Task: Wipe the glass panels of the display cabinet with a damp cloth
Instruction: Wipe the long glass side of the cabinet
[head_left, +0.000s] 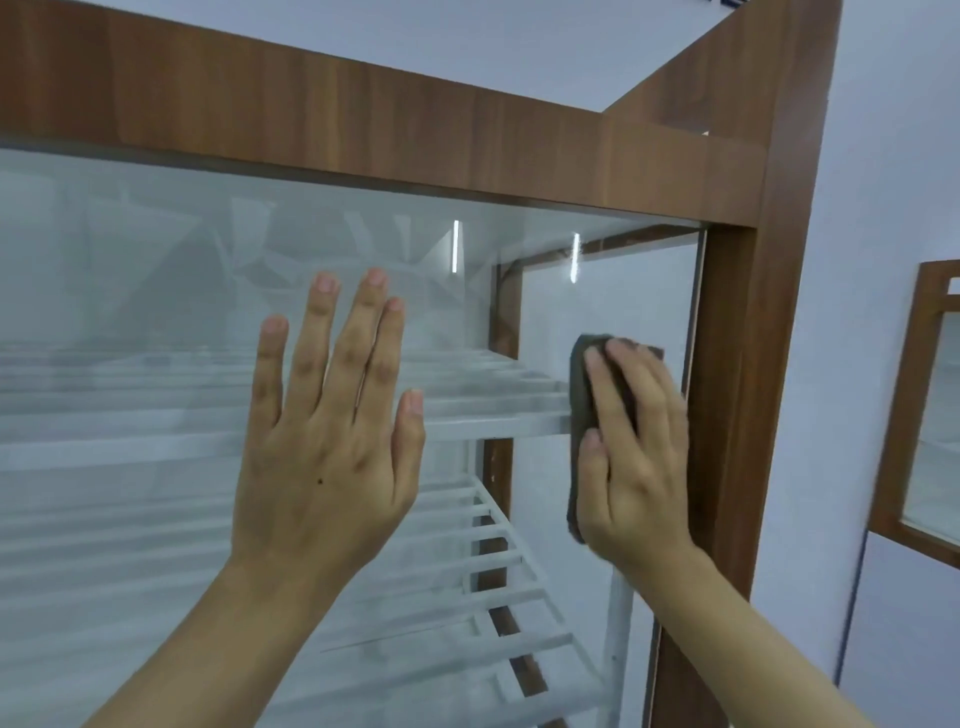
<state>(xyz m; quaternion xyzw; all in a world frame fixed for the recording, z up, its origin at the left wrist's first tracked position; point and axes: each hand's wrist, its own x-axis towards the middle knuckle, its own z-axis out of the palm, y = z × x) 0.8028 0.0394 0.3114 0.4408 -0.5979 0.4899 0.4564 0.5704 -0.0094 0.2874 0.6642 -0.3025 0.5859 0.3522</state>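
Note:
The display cabinet has a brown wooden frame (737, 364) and a large front glass panel (130, 322) that fills most of the view. My left hand (332, 447) lies flat on the glass near the middle, fingers spread and pointing up, holding nothing. My right hand (631, 457) presses a folded dark grey cloth (581, 384) against the glass close to the right wooden post. The cloth shows along the hand's left side and above the fingertips; the rest is hidden under the palm.
White slatted shelves (498, 566) sit behind the glass. The wooden top rail (363, 130) runs above the panel. A pale wall (883, 156) stands to the right, with another wood-framed glass panel (930, 415) at the far right edge.

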